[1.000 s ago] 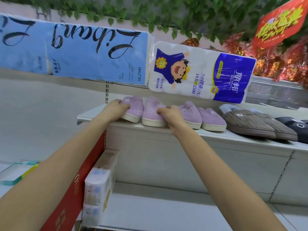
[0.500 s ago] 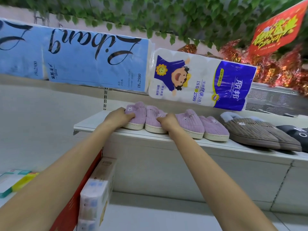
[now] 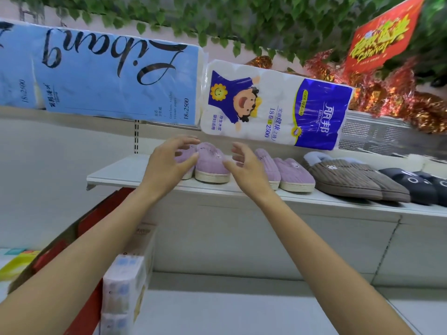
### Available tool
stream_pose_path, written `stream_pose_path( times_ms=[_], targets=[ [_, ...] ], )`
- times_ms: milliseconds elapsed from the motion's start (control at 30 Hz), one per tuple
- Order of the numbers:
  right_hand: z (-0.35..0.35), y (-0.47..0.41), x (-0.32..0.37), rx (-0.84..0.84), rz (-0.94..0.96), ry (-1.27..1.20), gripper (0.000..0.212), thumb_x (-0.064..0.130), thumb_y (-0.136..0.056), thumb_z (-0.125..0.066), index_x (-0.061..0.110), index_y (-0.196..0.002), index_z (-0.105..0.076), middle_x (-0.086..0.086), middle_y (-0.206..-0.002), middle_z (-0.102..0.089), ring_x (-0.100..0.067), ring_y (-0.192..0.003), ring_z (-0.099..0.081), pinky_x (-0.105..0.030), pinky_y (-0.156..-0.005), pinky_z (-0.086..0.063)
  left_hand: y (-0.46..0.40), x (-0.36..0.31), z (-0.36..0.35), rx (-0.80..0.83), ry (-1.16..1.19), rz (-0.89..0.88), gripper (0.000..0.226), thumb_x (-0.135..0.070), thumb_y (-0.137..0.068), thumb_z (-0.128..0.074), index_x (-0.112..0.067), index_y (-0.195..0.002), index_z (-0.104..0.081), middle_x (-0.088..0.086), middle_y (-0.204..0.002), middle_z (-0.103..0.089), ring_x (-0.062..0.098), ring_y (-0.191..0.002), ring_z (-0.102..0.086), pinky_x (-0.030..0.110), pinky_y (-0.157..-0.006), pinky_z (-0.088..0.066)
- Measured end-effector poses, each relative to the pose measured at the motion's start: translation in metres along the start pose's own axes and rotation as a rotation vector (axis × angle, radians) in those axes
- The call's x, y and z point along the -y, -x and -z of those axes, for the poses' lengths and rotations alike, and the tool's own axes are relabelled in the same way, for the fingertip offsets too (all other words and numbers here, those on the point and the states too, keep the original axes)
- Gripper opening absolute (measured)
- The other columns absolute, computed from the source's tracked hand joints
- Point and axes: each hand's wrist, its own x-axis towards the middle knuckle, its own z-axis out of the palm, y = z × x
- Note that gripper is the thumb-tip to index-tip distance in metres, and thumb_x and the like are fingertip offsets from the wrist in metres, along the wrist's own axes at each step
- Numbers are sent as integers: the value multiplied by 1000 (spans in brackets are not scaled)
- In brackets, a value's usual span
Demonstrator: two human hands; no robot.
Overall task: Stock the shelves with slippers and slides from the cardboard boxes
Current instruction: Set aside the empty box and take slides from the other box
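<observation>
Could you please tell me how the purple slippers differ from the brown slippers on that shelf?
The purple corduroy slippers are smaller and sit between the open hands; the brown corduroy slippers are bigger, with a fluffy grey collar, further right. Both are ribbed, with small face motifs, on the same white shelf.

Two large packs of toilet paper lie along the top: a blue pack (image 3: 101,76) at left and, touching its right end, a white pack (image 3: 273,107) printed with a cartoon child. Green leaves (image 3: 217,18) hang above them, with a red sign (image 3: 384,35) and red tinsel (image 3: 399,93) at right. Lower left, a red box (image 3: 84,238) stands beside stacked tissue packs (image 3: 128,281).
</observation>
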Motion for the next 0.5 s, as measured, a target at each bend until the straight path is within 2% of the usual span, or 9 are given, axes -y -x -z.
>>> stream_pose_path(
  times_ms=[67, 133, 333, 500],
  targets=[
    [22, 25, -2, -9, 105, 9, 48, 23, -92, -67, 19, -138, -53, 9, -125, -61, -5, -113, -58, -28, -102, -48, 12, -17, -10, 58, 98, -76, 29, -19, -92, -70, -23, -121, -69, -15, -122, -67, 7, -111, -63, 21, -95, -51],
    [45, 50, -9, -19, 156, 28, 42, 21, -91, -68, 20, -132, -58, 13, -120, -65, 0, -113, -59, -27, -102, -48, 25, -33, -26, 115, 194, -91, 30, -18, -91, -72, -21, -121, -68, -12, -121, -68, 9, -109, -65, 22, -94, -52],
    [112, 118, -41, -63, 216, 187, 39, 20, -90, -70, 15, -127, -61, 8, -123, -67, -8, -119, -60, -34, -102, -48, 71, -75, -88, 273, 425, -104, 32, -10, -87, -76, -19, -117, -68, -7, -115, -70, 16, -107, -67, 33, -97, -53],
    [168, 181, -64, -86, 142, 281, 40, 21, -89, -72, 13, -127, -62, 6, -125, -66, -10, -119, -60, -36, -101, -48, 107, -106, -141, 405, 511, -158, 38, -5, -84, -78, -19, -117, -68, -5, -118, -68, 20, -107, -66, 42, -98, -52]
  ],
)
